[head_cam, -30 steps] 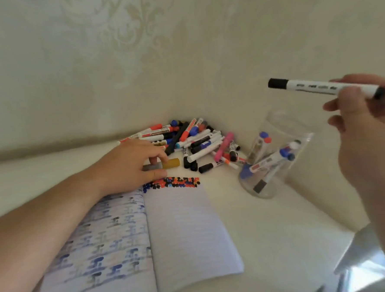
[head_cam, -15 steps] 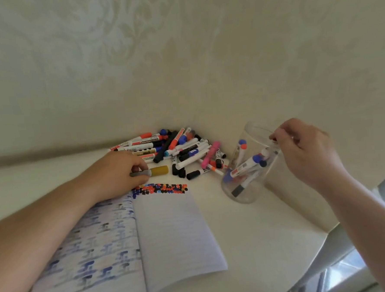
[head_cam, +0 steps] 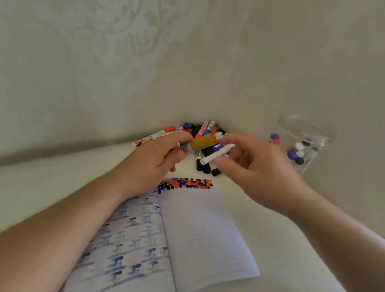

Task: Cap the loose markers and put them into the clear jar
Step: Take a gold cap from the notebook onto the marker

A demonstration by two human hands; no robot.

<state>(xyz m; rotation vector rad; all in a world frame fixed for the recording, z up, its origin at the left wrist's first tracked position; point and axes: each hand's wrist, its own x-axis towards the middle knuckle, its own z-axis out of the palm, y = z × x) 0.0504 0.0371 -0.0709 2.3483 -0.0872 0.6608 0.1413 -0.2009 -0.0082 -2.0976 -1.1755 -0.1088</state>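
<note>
Against the far wall, a heap of loose markers (head_cam: 200, 141) is lying on the pale table (head_cam: 283, 242), red, blue, black and white barrels crossing one another. Just in front of that heap, the left hand (head_cam: 152, 162) is gripping a marker with a mustard-gold end (head_cam: 203, 141), fingers and thumb curling round its hidden part while the gold end is sticking out to the right. Close beside it, the right hand (head_cam: 251, 164) is hovering with fingers spread and loosely bent, its fingertips nearly touching the gold end and overlapping a white marker (head_cam: 217, 154) in the heap; whether it is actually pinching anything I cannot tell, since the hand is blurring. Far to the right, the clear jar (head_cam: 306, 139) is standing near the wall, well apart from the hands, with several capped markers sitting inside it. Nearer the viewer, an open notebook (head_cam: 192, 236) is lying flat, a band of coloured dots (head_cam: 184, 183) running along the top of its right page and blue-grey marks covering its left page.
</note>
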